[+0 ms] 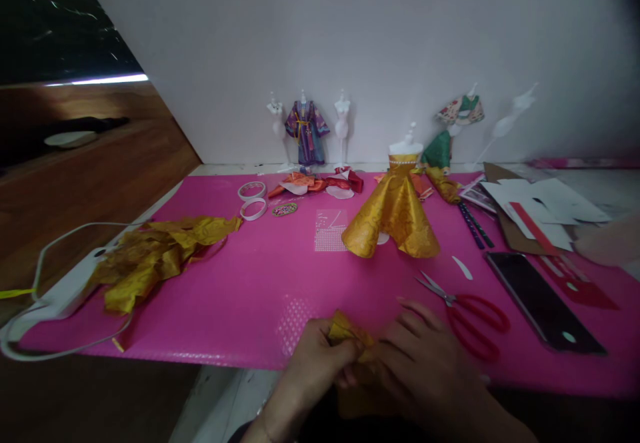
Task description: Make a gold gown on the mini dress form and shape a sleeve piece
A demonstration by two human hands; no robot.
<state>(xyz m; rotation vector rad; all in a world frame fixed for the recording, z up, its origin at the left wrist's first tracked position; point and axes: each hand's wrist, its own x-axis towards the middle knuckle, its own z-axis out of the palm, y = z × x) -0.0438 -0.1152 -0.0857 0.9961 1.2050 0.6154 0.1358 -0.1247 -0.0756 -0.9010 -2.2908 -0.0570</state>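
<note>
At the front edge of the pink mat, my left hand pinches a piece of gold cloth between thumb and fingers. My right hand lies against the cloth's right side, its fingers bent over it; the fingertips are partly hidden and blurred. Part of the cloth hangs below the hands. Beyond them stands a small dress form in a strapless gold dress with a row of white beads at the top. Scissors with red handles lie just right of my right hand, blades apart.
Crumpled gold cloth lies left beside a white power strip with its cable. Tape rolls, a bead sheet and red scraps are mid-mat. A phone and papers lie right. Small dress forms line the wall.
</note>
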